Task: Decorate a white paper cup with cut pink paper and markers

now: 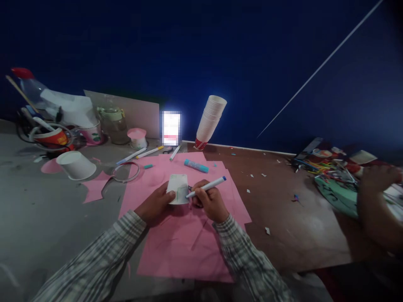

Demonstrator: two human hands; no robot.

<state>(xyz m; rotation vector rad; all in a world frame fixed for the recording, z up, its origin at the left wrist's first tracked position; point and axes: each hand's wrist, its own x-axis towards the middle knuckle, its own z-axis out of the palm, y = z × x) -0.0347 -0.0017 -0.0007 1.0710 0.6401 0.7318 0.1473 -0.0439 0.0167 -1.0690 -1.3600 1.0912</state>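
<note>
My left hand (pixel 155 205) grips a white paper cup (pixel 178 188) lying on its side on a pink paper sheet (pixel 185 243). My right hand (pixel 210 204) is closed round a white marker with a blue cap (pixel 206 187). The marker's tip touches the cup's side, where green lines show. Both sleeves are plaid.
A tilted stack of paper cups (pixel 209 119), a turquoise glue stick (pixel 196 165), loose markers (pixel 150 152), a tape ring (pixel 126 172), an upturned white cup (pixel 76 165) and containers (pixel 113 123) lie behind. Another person's hand (pixel 376 201) rests by craft clutter (pixel 330 172) at the right.
</note>
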